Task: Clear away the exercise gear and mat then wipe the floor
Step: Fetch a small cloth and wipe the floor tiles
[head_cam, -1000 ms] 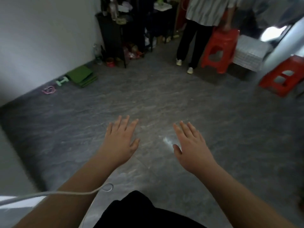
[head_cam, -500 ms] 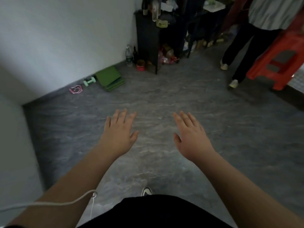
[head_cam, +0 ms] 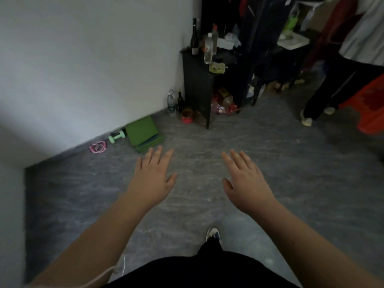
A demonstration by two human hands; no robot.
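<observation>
A folded green mat lies on the grey floor against the white wall. Left of it sit a mint-green dumbbell and a pink coiled band or rope. My left hand is stretched out palm down, fingers apart, holding nothing, its fingertips just short of the mat in the picture. My right hand hovers the same way further right, empty, over bare floor.
A black shelf unit with bottles on top stands right of the mat; bottles and a red tin sit at its foot. Another person's legs and a red stool are at the right. A white wall corner juts in at left.
The view has swung left and moved forward: the mat, dumbbell and pink band now appear larger and nearer to my left hand. Both hands stay spread and empty.
</observation>
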